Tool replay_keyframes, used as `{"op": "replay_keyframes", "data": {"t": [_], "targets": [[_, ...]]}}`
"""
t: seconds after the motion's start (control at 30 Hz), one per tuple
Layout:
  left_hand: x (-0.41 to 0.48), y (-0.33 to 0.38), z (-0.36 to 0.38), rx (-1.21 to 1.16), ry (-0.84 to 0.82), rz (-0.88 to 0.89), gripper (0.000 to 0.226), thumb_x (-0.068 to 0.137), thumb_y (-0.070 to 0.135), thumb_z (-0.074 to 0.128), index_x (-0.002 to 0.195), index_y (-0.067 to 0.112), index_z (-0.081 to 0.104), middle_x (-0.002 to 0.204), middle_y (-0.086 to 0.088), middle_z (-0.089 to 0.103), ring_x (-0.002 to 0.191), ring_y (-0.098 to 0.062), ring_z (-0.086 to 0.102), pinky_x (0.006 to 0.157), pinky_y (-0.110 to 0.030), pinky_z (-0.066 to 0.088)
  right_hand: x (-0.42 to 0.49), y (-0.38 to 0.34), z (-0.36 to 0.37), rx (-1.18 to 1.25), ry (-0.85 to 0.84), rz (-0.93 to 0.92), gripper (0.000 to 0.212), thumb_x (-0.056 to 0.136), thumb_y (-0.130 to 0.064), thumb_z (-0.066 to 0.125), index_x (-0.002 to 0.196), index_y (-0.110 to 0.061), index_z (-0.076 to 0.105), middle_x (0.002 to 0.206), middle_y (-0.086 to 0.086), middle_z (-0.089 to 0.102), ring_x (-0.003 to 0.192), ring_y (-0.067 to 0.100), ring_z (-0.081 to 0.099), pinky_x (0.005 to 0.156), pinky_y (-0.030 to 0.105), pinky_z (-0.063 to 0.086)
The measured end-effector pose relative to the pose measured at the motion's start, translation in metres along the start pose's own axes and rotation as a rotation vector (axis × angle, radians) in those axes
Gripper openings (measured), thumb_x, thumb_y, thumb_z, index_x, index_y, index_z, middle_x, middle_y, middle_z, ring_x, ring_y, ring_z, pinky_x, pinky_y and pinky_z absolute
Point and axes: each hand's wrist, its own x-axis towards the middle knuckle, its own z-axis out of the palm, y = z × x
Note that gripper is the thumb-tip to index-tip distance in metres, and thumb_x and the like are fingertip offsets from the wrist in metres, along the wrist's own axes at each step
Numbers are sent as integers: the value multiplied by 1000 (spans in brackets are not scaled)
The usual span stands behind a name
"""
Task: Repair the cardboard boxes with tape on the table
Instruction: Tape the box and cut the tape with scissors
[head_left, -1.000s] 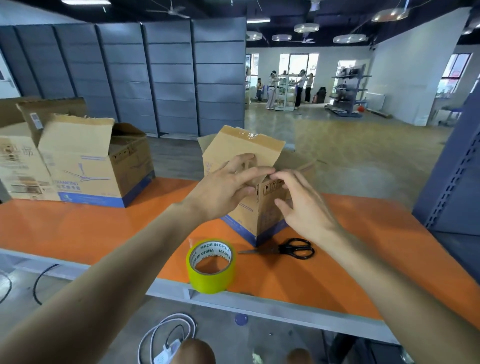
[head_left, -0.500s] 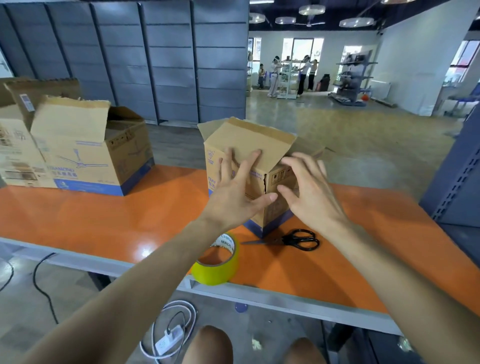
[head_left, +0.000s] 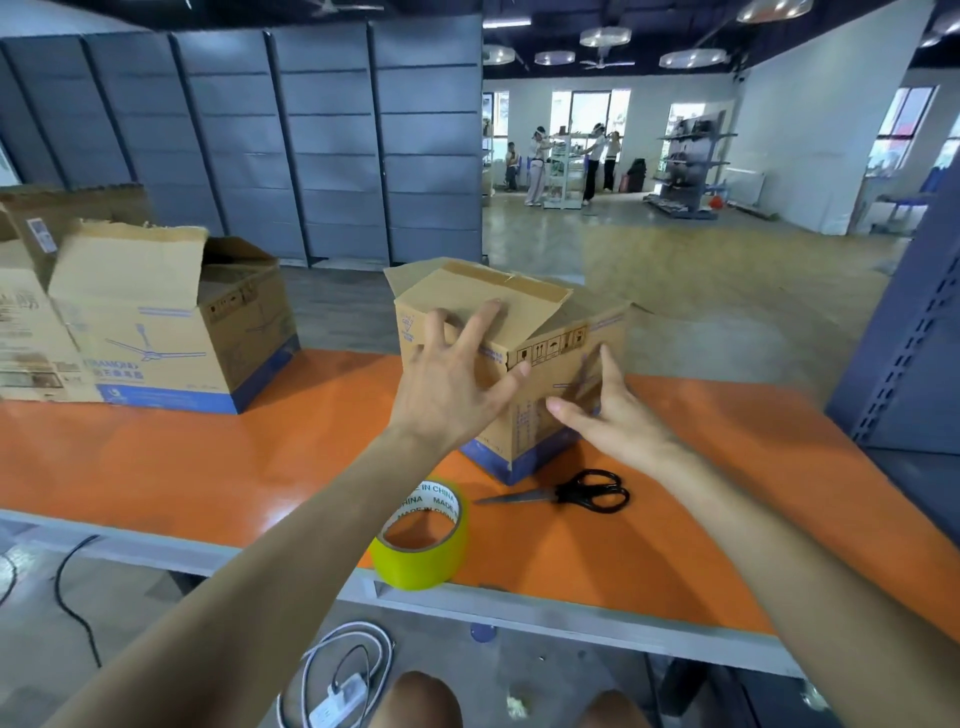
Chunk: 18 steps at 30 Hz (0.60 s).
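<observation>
Left grip (head_left: 452, 384) is spread wide, fingers straight, pressing the near top flap (head_left: 519, 299) down over the small cardboard box (head_left: 566, 358). Right grip (head_left: 618, 415) is flat too, fingers together and thumb out, laid against the box's right-hand side; neither is clamped on anything.

The repair looks to be at an early stage. One flap is folded down, the others stand out at the back and right, and I see no fresh tape across the top. The yellow tape roll (head_left: 415, 566) sits at the near edge of the orange worktop (head_left: 208, 457), with the scissors (head_left: 576, 493) just beside it. A larger open box (head_left: 166, 322) and another carton (head_left: 26, 322) wait at the far left, apparently untaped.

The small box stands mid-worktop, directly under and between both grips; the roll lies below the left forearm.
</observation>
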Motion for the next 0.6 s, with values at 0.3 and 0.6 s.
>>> {"op": "replay_keyframes", "data": {"t": [0.3,0.6], "targets": [[0,-27,-22,-224,-61,23,74,86,63,67,150,36,40,143,8,36,113,-5,51,100,-39,53,13,23,-18,307,-3,123,136,59,-90,67,160,-37,-8,166,-12,20,148,15,32,120,47,33],[36,13,-36,-284,12,240,68,92,49,69,150,26,42,151,0,40,138,-10,41,110,-10,30,18,4,0,705,30,72,50,86,-58,71,130,-44,50,139,-11,60,124,19,61,98,49,54]]}}
